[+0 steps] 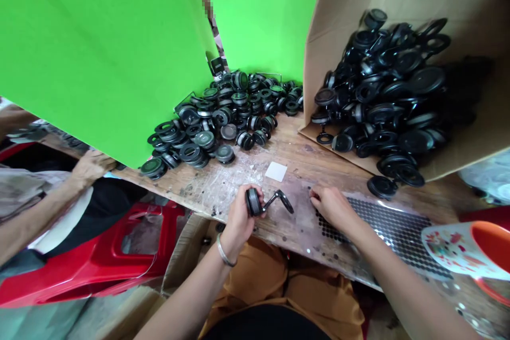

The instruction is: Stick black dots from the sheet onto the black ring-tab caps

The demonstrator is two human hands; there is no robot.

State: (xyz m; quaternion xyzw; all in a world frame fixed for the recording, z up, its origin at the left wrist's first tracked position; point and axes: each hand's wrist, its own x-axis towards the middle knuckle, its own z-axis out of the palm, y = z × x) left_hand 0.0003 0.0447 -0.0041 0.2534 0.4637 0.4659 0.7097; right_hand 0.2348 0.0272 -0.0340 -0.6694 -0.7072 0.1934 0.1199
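My left hand (241, 211) grips a black round mount with a ribbed rim (253, 202) above the wooden table. From the mount a thin jointed arm sticks out to the right, ending in a flat black ring. To the right, my right hand (329, 203) is closed in a pinch at the left end of a sheet of round black stickers (390, 226). A tiny dark spot shows at its fingertips, too small to name. Just beyond my hands lies a small white square of paper (276, 171).
Many similar black mounts (215, 117) are heaped against a green partition (99, 37). More mounts fill a tipped cardboard box (342, 5). An orange and white mug (450, 244) stands at right. A person's hand (93, 166) and a red stool (107, 255) are at left.
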